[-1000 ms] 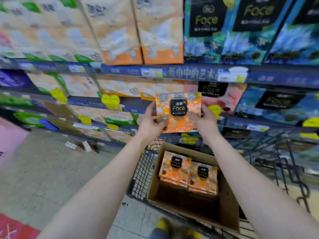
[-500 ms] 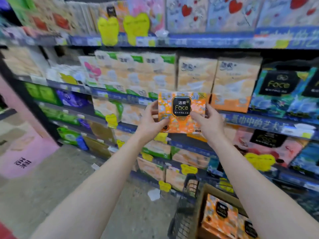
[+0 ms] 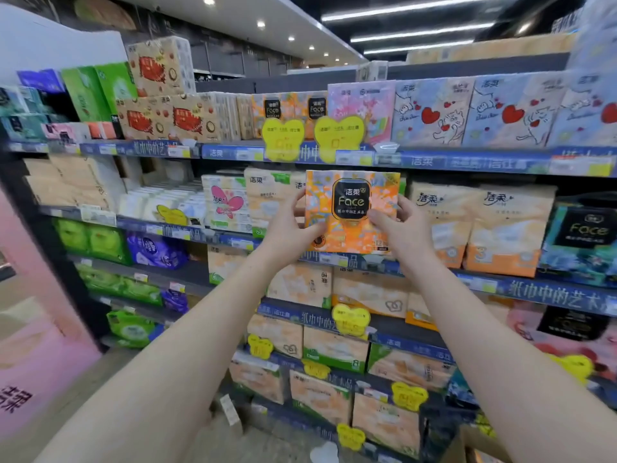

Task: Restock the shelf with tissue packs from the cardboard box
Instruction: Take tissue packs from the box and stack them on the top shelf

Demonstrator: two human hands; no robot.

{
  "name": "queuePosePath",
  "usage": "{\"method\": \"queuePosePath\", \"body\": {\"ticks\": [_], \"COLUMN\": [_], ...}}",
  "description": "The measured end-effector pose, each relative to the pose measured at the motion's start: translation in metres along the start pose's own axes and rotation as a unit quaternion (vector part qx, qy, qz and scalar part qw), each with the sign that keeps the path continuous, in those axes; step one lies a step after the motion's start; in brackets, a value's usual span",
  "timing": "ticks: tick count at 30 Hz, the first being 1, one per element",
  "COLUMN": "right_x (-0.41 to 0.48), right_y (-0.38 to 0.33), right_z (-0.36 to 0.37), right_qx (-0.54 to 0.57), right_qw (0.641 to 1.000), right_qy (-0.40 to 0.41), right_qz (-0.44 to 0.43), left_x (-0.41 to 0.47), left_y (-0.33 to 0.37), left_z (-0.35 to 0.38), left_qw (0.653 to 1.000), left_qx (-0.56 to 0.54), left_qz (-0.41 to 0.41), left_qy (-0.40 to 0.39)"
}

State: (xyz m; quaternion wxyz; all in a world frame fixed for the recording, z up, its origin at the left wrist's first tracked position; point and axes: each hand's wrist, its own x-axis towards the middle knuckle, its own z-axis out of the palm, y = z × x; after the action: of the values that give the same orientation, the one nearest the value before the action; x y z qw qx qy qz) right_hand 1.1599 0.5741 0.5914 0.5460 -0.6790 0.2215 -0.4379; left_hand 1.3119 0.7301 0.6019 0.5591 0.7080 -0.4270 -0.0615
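With both arms stretched forward, the pack (image 3: 350, 212) is held upright in the air, front label facing the camera, orange print with a black Face badge. Left hand (image 3: 288, 228) grips the pack's left edge, thumb across the front, fingers curled round the back. Right hand (image 3: 405, 228) grips the pack's right edge the same way, thumb on the front, fingers wrapped over the side. Both hands clamped on it, neither free. Pack rests on no surface, in front of the shelf (image 3: 434, 161), whose blue rail runs just above the pack's top edge. Above the pack and slightly left, two matching orange packs (image 3: 290, 108) stand on that shelf, with two yellow tags (image 3: 283, 138) hanging on the rail below them. Above the pack and right, heart packs (image 3: 430, 111) in a row. Right of the pack, peach packs (image 3: 504, 228) stand side by side, then a dark pack (image 3: 584, 235) further right. Behind the pack and to its left, white-green packs (image 3: 267, 198), partly hidden by it. Below the pack, more rows of tissue with yellow tags. Far below the pack and right, at the frame corner, a brown edge that is probably the box (image 3: 480, 442), too blurred and cropped to be sure. Far left of the pack, a pink panel (image 3: 30, 362).
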Motion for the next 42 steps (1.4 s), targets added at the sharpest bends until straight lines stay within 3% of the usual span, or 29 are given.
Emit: {"method": "queuePosePath", "body": {"ticks": [15, 30, 42], "right_x": [0.118, 0.256, 0.311], "right_y": [-0.028, -0.07, -0.092], "right_z": [0.116, 0.235, 0.3], "right_qx": [0.031, -0.021, -0.055], "right_qw": [0.999, 0.992, 0.986], "right_qy": [-0.013, 0.003, 0.073], "right_qz": [-0.041, -0.128, -0.138], "left_x": [0.122, 0.281, 0.384], "left_y": [-0.032, -0.06, -0.081], "left_z": [-0.098, -0.2, -0.247], "left_qw": [0.998, 0.991, 0.99], "left_qx": [0.016, 0.014, -0.042], "left_qz": [0.047, 0.11, 0.135], "left_qy": [0.028, 0.074, 0.015]}}
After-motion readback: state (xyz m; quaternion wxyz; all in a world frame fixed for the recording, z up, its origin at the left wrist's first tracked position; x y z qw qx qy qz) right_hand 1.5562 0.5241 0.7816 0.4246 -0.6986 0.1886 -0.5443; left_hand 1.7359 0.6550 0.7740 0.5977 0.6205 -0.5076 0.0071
